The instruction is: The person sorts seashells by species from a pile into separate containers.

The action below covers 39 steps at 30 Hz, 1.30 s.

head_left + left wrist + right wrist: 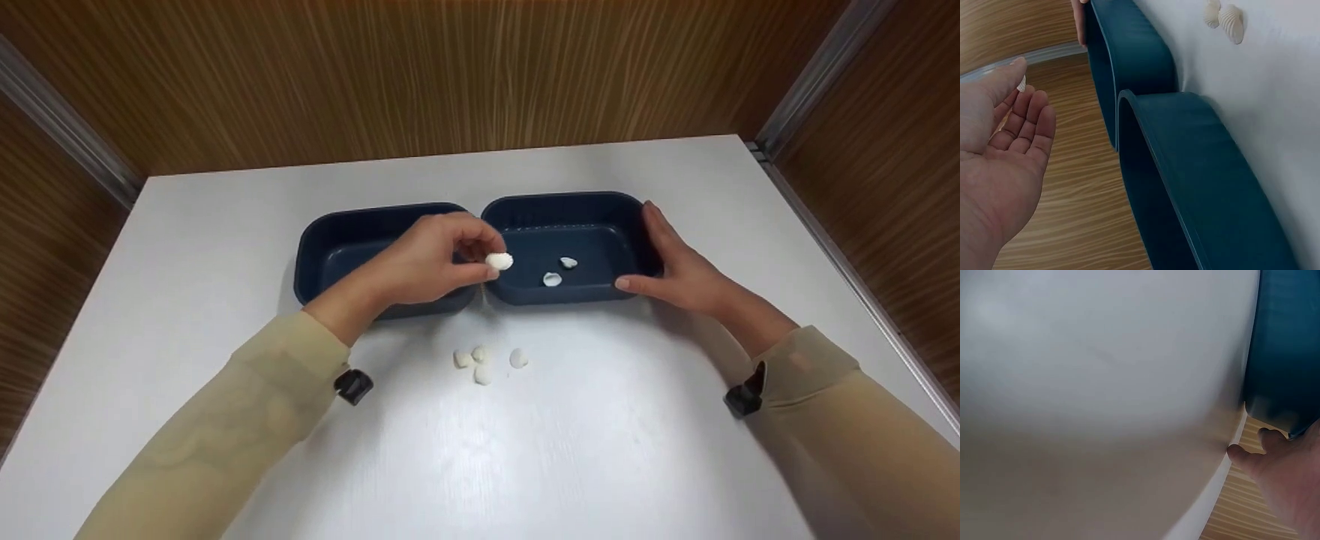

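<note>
My left hand [431,259] pinches a white ribbed seashell [499,261] between thumb and fingertips, above the inner ends of two dark blue trays. In the left wrist view, the shell [1022,84] shows as a small piece under the thumb tip. Two white shells [552,280] lie on the floor of the right tray [570,292]. My right hand [686,277] holds that tray's right end, thumb over the front rim and fingers along the end wall. Left of it stands the other tray [315,232], partly covered by my left hand and forearm.
Several pale seashells [482,374] lie loosely grouped on the white table [585,435] in front of the trays. Wood-grain panels [420,82] rise behind the table and at both sides. Each wrist carries a small black device [353,386].
</note>
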Motion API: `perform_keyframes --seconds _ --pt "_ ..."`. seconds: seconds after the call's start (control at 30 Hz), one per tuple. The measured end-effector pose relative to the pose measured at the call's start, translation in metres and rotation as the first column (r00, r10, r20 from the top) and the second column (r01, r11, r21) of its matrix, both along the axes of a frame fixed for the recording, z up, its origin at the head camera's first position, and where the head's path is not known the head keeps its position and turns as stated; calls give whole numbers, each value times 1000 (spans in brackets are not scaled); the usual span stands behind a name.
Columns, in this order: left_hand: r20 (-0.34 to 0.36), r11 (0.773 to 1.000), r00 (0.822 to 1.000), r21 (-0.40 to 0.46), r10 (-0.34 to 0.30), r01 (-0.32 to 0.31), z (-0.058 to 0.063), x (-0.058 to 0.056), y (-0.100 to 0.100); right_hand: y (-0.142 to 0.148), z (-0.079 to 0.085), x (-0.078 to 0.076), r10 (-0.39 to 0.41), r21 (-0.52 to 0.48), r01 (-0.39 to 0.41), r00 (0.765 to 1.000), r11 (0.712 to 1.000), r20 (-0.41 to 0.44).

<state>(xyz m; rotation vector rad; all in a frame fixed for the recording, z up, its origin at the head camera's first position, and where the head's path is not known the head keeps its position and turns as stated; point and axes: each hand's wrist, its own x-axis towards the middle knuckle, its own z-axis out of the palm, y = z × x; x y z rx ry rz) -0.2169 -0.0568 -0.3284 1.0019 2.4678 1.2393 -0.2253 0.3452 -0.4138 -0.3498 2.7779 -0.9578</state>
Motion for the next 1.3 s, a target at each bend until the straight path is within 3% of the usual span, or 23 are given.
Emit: perform_keyframes --seconds 0.27,0.67,1.0,1.3 --pt "12 997 1000 -71 -18 19 -12 -18 26 1 -1 1 11 -7 -12 1000 1000 -24" --pt "37 997 999 -72 8 -5 -28 -30 53 0 0 0 13 -7 -13 1000 1000 -27" --pt "23 996 998 -77 54 -52 -38 -42 65 -1 2 -1 4 5 -4 1000 1000 -16" --pt "-7 996 998 -67 66 -66 -45 -46 70 -1 0 0 0 9 0 1000 1000 -16"
